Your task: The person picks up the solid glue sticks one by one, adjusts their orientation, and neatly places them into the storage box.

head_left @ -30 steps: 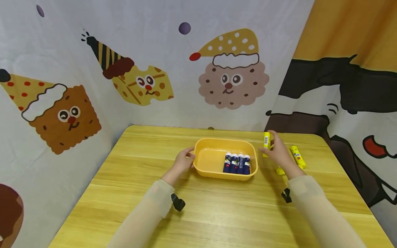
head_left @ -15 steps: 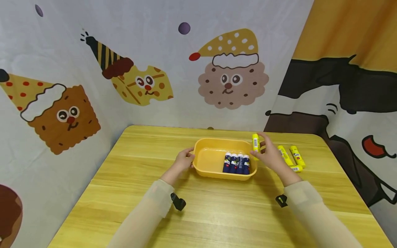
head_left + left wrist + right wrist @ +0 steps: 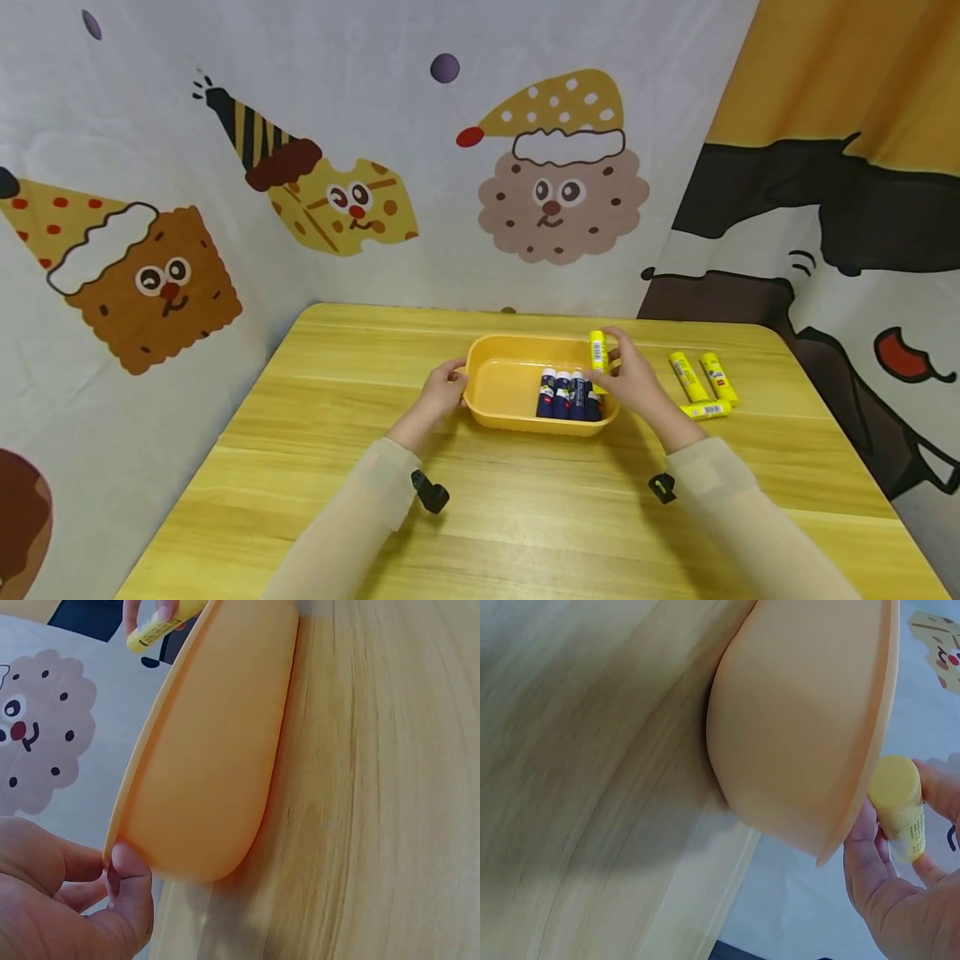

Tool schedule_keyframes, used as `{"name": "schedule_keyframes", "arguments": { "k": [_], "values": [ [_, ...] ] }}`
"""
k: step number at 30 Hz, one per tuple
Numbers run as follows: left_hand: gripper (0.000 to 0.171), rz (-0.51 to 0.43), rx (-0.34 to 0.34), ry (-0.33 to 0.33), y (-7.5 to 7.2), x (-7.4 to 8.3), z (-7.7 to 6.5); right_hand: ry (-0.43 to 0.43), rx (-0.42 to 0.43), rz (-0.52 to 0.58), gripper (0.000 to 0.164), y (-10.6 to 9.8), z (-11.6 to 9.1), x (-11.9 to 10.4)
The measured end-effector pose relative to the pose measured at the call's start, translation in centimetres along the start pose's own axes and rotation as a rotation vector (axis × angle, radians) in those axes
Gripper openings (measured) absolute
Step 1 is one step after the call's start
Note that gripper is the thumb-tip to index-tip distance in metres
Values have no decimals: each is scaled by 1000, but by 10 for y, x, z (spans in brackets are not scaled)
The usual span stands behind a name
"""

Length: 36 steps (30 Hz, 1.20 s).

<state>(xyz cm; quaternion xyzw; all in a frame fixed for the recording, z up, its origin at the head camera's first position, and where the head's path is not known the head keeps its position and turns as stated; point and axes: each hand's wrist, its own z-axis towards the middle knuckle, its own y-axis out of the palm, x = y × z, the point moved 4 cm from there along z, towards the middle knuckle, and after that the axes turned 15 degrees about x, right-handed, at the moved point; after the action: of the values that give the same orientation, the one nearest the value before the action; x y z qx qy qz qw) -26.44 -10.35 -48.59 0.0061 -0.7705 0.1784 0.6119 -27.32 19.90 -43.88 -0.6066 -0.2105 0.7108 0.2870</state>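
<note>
An orange-yellow plastic basin (image 3: 504, 422) stands on the table, and my left hand (image 3: 441, 390) pinches its left rim between thumb and fingers, as the left wrist view also shows. Inside, at the right half, several dark blue glue sticks (image 3: 562, 395) with white caps lie side by side. My right hand (image 3: 628, 372) holds a yellow glue stick (image 3: 597, 350) roughly upright over the basin's right end, overlapping the rightmost blue stick in the head view. In the right wrist view the yellow stick (image 3: 897, 796) is gripped between thumb and fingertips right at the rim.
Three more yellow glue sticks lie on the wooden table (image 3: 480, 508) right of the basin: one (image 3: 688, 377) and another (image 3: 719, 377) pointing away, and a third (image 3: 707, 410) crosswise nearer. A cartoon-printed curtain (image 3: 450, 275) hangs behind the table. Each wrist wears a black camera.
My right hand has carried the yellow glue stick leftward, from beside the basin to over its right end. My left hand keeps its grip on the rim.
</note>
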Motion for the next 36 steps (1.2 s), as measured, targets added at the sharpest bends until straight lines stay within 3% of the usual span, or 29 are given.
{"name": "schedule_keyframes", "arguments": {
  "k": [17,29,36],
  "values": [
    [40,-10,-19,-15,0,-1,1,92,-98,130,86,41,-4,-26],
    [40,-20,-18,-13,-2,-2,1,199,-137,27,89,76,-1,-41],
    [40,-24,-18,-22,-2,0,0,174,-143,-99,91,95,-1,-47]
  ]
}}
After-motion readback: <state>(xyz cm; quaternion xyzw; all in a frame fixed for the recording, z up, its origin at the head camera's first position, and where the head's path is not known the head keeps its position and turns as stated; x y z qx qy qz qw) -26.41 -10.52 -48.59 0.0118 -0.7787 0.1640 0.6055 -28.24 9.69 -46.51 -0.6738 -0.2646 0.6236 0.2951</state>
